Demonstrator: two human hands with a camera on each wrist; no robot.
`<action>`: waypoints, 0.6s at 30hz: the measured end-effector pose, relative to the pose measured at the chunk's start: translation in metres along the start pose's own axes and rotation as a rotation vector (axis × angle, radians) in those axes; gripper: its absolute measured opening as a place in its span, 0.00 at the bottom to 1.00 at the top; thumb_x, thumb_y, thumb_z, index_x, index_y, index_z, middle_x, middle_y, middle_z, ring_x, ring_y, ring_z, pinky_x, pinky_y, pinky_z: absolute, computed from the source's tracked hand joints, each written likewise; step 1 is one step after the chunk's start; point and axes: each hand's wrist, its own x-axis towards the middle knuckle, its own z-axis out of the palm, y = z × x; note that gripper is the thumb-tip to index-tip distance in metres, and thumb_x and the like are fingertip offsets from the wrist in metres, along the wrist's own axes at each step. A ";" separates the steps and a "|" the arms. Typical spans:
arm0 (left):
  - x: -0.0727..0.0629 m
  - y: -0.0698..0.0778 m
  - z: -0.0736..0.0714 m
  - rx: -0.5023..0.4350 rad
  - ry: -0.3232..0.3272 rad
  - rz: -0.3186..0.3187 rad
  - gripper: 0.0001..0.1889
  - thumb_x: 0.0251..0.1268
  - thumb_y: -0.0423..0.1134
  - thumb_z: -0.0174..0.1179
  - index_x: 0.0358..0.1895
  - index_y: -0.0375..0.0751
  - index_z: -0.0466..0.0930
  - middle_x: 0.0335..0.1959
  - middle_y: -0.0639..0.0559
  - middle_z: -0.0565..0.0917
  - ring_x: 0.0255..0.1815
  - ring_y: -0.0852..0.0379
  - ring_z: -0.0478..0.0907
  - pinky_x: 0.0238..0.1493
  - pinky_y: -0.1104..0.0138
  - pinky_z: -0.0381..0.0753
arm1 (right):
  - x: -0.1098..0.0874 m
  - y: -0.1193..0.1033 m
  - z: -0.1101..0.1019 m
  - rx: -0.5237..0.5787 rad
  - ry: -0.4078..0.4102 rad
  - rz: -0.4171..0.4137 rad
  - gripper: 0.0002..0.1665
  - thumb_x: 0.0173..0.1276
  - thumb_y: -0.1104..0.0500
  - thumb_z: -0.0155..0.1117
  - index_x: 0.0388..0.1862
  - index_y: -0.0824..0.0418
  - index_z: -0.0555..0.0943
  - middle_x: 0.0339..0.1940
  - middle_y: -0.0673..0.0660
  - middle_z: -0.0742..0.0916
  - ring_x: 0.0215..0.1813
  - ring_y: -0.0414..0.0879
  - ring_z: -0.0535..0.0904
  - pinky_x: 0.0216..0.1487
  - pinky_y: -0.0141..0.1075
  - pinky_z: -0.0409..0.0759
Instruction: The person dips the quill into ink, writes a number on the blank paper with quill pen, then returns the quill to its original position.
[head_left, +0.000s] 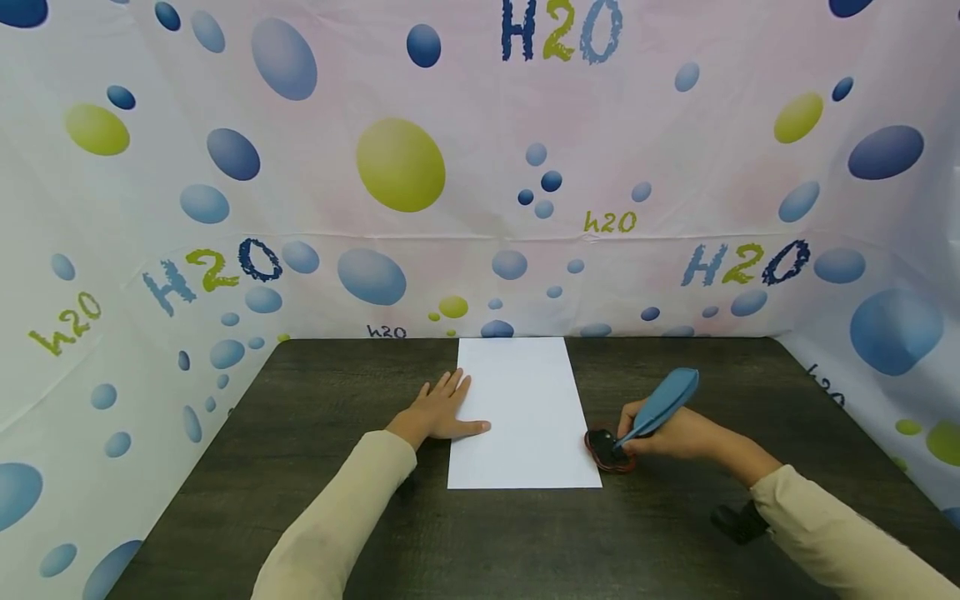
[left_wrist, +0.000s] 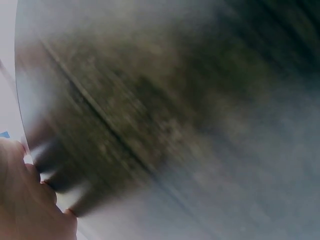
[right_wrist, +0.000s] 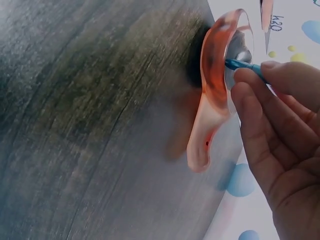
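Note:
A white sheet of paper [head_left: 525, 408] lies on the dark table. On its left edge rests my left hand [head_left: 441, 414], fingers spread and thumb reaching over the paper. My right hand [head_left: 675, 432] pinches a blue feather-shaped quill pen [head_left: 669, 395] between thumb and fingers. The quill tilts, its feather end up and to the right, its point down in a small dish [head_left: 617, 468] beside the paper's lower right edge. In the right wrist view the dish [right_wrist: 214, 67] looks clear and orange, with a short handle [right_wrist: 200, 150] and dark liquid inside.
The dark wood-grain table [head_left: 360, 533] runs back to a white cloth [head_left: 480, 117] printed with bubbles and "H2O", which also covers both sides. A black device [head_left: 738, 523] sits under the right wrist.

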 end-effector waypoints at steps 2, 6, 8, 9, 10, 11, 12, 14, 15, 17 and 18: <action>-0.001 0.000 -0.001 -0.003 0.000 0.003 0.52 0.60 0.75 0.44 0.78 0.47 0.36 0.79 0.48 0.36 0.79 0.47 0.34 0.74 0.46 0.37 | 0.001 0.000 0.000 -0.004 -0.002 0.013 0.04 0.64 0.59 0.68 0.35 0.57 0.81 0.31 0.46 0.85 0.29 0.33 0.77 0.30 0.32 0.78; -0.002 0.001 -0.001 -0.008 0.001 0.004 0.52 0.61 0.74 0.44 0.78 0.46 0.36 0.79 0.47 0.36 0.79 0.47 0.34 0.74 0.46 0.37 | -0.001 0.000 0.000 -0.013 0.010 0.027 0.04 0.64 0.58 0.68 0.35 0.56 0.82 0.31 0.46 0.85 0.29 0.33 0.77 0.29 0.32 0.77; -0.002 0.001 -0.001 -0.010 0.001 0.004 0.52 0.60 0.74 0.44 0.78 0.46 0.36 0.79 0.47 0.36 0.79 0.47 0.34 0.74 0.46 0.37 | -0.003 0.001 0.001 -0.014 0.025 0.019 0.04 0.64 0.58 0.68 0.36 0.56 0.83 0.31 0.46 0.86 0.28 0.32 0.77 0.28 0.32 0.77; -0.002 0.001 -0.001 -0.014 0.003 0.005 0.52 0.60 0.74 0.44 0.78 0.46 0.36 0.79 0.47 0.36 0.79 0.47 0.34 0.74 0.46 0.37 | -0.003 0.001 0.002 -0.010 0.035 0.012 0.04 0.64 0.58 0.68 0.36 0.56 0.83 0.31 0.46 0.86 0.28 0.32 0.77 0.28 0.32 0.77; -0.002 0.001 -0.001 -0.016 0.003 0.006 0.52 0.60 0.74 0.45 0.78 0.46 0.37 0.79 0.47 0.37 0.79 0.47 0.34 0.74 0.46 0.37 | -0.004 0.003 0.003 -0.006 0.044 0.004 0.04 0.64 0.58 0.68 0.36 0.56 0.84 0.31 0.46 0.86 0.28 0.32 0.77 0.27 0.32 0.77; -0.001 0.000 -0.001 -0.013 -0.001 0.006 0.53 0.60 0.75 0.44 0.78 0.46 0.36 0.79 0.47 0.36 0.79 0.47 0.34 0.74 0.46 0.37 | -0.004 0.003 0.004 0.002 0.053 -0.007 0.04 0.63 0.59 0.68 0.36 0.57 0.84 0.31 0.47 0.87 0.28 0.32 0.77 0.27 0.31 0.77; -0.001 0.000 -0.001 -0.011 -0.005 0.005 0.53 0.60 0.75 0.44 0.78 0.46 0.36 0.79 0.47 0.36 0.79 0.47 0.33 0.74 0.46 0.36 | -0.005 0.005 0.005 0.010 0.061 -0.018 0.04 0.64 0.59 0.68 0.36 0.57 0.84 0.32 0.48 0.87 0.28 0.32 0.77 0.27 0.31 0.77; 0.001 -0.001 0.000 -0.009 -0.009 0.005 0.53 0.60 0.75 0.43 0.78 0.46 0.35 0.79 0.47 0.35 0.79 0.47 0.33 0.74 0.47 0.36 | -0.005 0.007 0.007 0.023 0.074 -0.035 0.03 0.63 0.60 0.68 0.36 0.58 0.84 0.32 0.50 0.87 0.28 0.33 0.78 0.27 0.31 0.77; 0.002 -0.001 0.001 -0.005 -0.011 0.003 0.54 0.59 0.76 0.43 0.78 0.46 0.35 0.79 0.48 0.35 0.79 0.48 0.32 0.74 0.47 0.35 | -0.005 0.008 0.008 0.026 0.079 -0.038 0.03 0.63 0.60 0.68 0.36 0.58 0.84 0.32 0.51 0.88 0.28 0.33 0.78 0.27 0.31 0.77; 0.003 -0.003 0.002 0.002 -0.014 -0.002 0.54 0.59 0.77 0.42 0.78 0.48 0.34 0.79 0.49 0.34 0.79 0.49 0.31 0.75 0.47 0.34 | -0.006 0.009 0.008 0.026 0.085 -0.037 0.03 0.64 0.60 0.68 0.36 0.58 0.84 0.32 0.51 0.88 0.30 0.33 0.79 0.27 0.31 0.78; 0.004 -0.003 0.002 0.001 -0.014 -0.003 0.54 0.59 0.77 0.42 0.78 0.48 0.33 0.79 0.49 0.33 0.79 0.49 0.31 0.75 0.48 0.34 | -0.006 0.009 0.008 0.023 0.089 -0.033 0.03 0.64 0.60 0.68 0.36 0.58 0.84 0.32 0.51 0.88 0.30 0.33 0.79 0.28 0.31 0.78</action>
